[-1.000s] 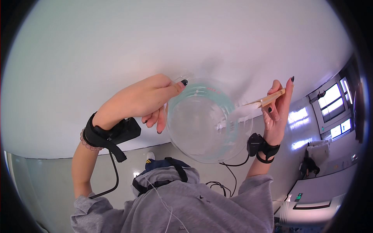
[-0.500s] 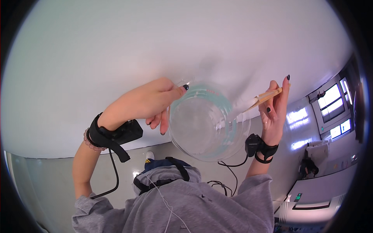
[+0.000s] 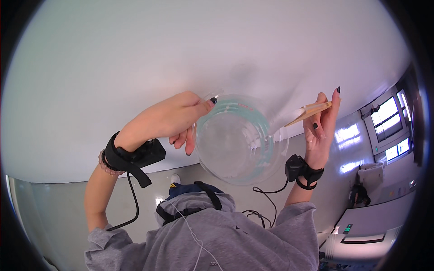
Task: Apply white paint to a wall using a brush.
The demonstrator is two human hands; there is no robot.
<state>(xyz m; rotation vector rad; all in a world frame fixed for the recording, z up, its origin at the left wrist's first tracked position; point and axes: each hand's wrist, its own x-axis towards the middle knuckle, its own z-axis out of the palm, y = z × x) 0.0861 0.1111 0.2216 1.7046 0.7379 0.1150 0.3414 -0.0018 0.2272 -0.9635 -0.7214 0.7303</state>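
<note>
A clear, round measuring cup (image 3: 228,151) with teal bands and small red marks hangs in front of me, past the table's near edge. My left hand (image 3: 183,117) is closed on its handle at the upper left, thumb on top. At the cup's right, my right hand (image 3: 322,119) pinches a flat tan piece (image 3: 312,110), its fingers partly hidden behind it. From the tan piece a whitish, blurred part slants down to the cup's right rim. Whether this is a brush or a paper packet I cannot tell.
A broad white table (image 3: 135,54) fills the far side. Black devices are strapped to both wrists, and a black cable (image 3: 135,203) trails from the left one. Grey floor (image 3: 58,207) lies below. At far right are bright windows (image 3: 386,118) and a dark figure (image 3: 360,195).
The measuring cup has shifted slightly away from me and left. The tan piece in my right hand has turned a little and moved slightly right. Both hands keep their hold.
</note>
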